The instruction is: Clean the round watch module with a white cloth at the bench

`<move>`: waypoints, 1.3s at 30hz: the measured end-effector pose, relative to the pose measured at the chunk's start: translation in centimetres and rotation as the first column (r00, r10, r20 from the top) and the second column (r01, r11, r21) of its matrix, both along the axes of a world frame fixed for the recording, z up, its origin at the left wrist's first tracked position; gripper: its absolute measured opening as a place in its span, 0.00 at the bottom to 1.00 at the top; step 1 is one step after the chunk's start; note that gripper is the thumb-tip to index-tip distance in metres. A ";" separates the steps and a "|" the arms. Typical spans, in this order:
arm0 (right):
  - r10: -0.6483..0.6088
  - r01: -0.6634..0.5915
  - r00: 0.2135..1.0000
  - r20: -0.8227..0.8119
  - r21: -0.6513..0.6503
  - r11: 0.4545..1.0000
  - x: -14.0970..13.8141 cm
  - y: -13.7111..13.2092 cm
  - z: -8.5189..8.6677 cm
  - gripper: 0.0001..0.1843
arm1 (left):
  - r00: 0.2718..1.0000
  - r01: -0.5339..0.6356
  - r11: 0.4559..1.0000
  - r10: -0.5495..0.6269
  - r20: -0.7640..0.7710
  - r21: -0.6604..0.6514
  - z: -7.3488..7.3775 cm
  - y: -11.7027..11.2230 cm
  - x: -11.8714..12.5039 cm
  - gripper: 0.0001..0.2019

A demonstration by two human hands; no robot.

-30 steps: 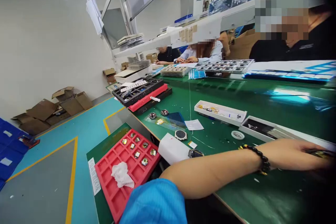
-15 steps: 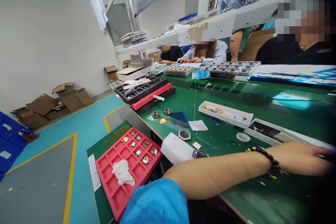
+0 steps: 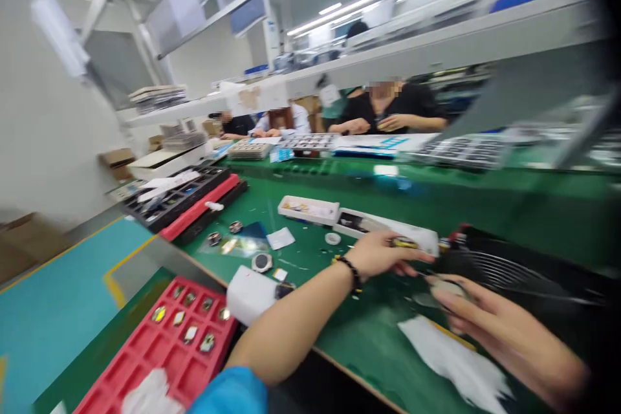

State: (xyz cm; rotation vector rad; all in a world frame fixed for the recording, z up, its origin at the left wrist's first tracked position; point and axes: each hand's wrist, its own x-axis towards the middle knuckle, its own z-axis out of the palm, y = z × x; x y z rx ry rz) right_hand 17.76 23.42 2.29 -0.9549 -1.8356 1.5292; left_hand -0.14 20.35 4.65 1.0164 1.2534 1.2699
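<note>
Gold part (image 3: 403, 243), white tray (image 3: 383, 224), red tray (image 3: 160, 356)
</note>
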 end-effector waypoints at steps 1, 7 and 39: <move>0.037 -0.038 0.999 -0.012 -0.061 0.997 0.5 0.2 0.0 0.30 | 1.000 -0.003 1.000 0.003 0.000 0.011 0.1 -0.1 0.3 0.11; 0.048 -0.049 0.990 -0.131 -0.007 0.999 1.5 0.5 0.7 0.27 | 1.000 0.005 0.996 -0.002 -0.029 0.092 -0.1 0.0 1.4 0.15; -0.045 0.055 0.917 -0.396 0.013 0.998 3.1 -0.2 2.2 0.14 | 1.000 0.020 0.999 -0.021 0.006 0.045 2.0 -1.8 3.9 0.14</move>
